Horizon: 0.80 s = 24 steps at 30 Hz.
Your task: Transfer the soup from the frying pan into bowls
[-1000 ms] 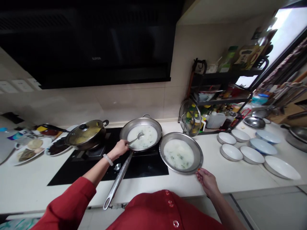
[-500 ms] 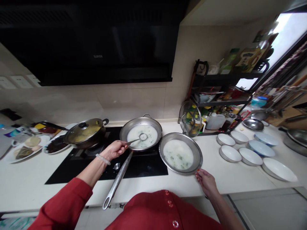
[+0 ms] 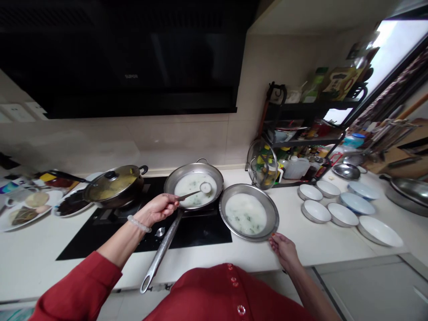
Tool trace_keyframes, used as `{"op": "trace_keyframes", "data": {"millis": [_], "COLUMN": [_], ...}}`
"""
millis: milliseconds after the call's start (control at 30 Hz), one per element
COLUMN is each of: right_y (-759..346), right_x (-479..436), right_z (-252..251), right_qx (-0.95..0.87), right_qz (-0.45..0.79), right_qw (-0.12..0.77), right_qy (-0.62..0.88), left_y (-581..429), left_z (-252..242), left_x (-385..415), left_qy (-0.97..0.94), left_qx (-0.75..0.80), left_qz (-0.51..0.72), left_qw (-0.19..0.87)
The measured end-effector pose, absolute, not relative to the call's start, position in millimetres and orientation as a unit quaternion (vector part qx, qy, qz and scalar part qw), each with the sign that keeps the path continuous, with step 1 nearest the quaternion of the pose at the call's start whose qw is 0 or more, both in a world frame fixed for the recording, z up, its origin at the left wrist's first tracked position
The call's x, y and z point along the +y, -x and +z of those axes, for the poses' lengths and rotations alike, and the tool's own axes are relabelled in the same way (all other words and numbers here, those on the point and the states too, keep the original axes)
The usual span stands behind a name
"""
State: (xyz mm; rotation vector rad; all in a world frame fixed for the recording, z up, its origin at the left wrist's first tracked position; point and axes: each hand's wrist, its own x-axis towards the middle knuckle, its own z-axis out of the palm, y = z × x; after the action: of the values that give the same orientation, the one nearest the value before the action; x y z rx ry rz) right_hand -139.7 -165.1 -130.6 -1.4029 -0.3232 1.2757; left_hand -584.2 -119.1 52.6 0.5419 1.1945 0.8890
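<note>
My left hand point(image 3: 160, 208) is closed round the handle of a ladle point(image 3: 205, 187), whose bowl sits over the white, green-flecked soup point(image 3: 187, 183) in a long-handled steel pan point(image 3: 172, 178). This pan stands on the black cooktop point(image 3: 207, 234), its handle pointing toward me. To its right, a wide steel basin point(image 3: 272, 214) holds more of the white soup with green bits. My right hand point(image 3: 283, 250) pinches the near right rim of that basin, fingers pressed together.
Left of the pan stands a lidded pot point(image 3: 113, 187), beside plates of food point(image 3: 56, 196). Several white and blue bowls point(image 3: 316, 211) are on the counter at right. A black rack point(image 3: 307, 142) with bottles and a glass lid point(image 3: 262, 165) stands behind. The range hood point(image 3: 133, 58) hangs above.
The ladle's bowl has moved slightly right within the pan and looks raised, with pale soup in it. My right hand stays at the basin's rim. The whole view has shifted a little.
</note>
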Motion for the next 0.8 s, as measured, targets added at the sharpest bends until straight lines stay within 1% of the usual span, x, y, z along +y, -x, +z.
{"op": "trace_keyframes", "data": {"millis": [233,367,467,533,567,633,700,733,800], "right_y": [142,143,143,143,143,142,142,142,142], "right_x": [-166,-166,-166,-167,-167,-167,-167,-167,-167], "right_z": [-128,-127,-127,-127,-127,-128,-129,-129,-130], "right_qx": [-0.138,-0.137,-0.139,-0.14,-0.142,-0.145,-0.148,-0.148,-0.145], "right_qz": [0.541,0.544,0.545,0.545,0.546,0.548,0.548,0.546,0.543], "right_qw": [0.57,0.571,0.573,0.573,0.574,0.576,0.58,0.581,0.581], "right_qy": [0.603,0.599,0.596,0.596,0.593,0.588,0.585,0.585,0.589], "left_y": [543,510,485,471,466,459,457,457,458], "left_z": [65,57,44,34,29,20,14,12,11], "left_x": [-126,-124,-121,-120,-120,-122,-125,-127,-130], "left_qy": [-0.29,-0.316,-0.378,-0.474,-0.544,-0.698,-0.81,-0.841,-0.866], "left_qx": [0.54,0.548,0.574,0.59,0.589,0.554,0.491,0.466,0.446], "left_qz": [0.341,0.284,0.243,0.214,0.198,0.168,0.135,0.12,0.099], "left_qw": [0.713,0.72,0.684,0.618,0.564,0.423,0.291,0.247,0.203]}}
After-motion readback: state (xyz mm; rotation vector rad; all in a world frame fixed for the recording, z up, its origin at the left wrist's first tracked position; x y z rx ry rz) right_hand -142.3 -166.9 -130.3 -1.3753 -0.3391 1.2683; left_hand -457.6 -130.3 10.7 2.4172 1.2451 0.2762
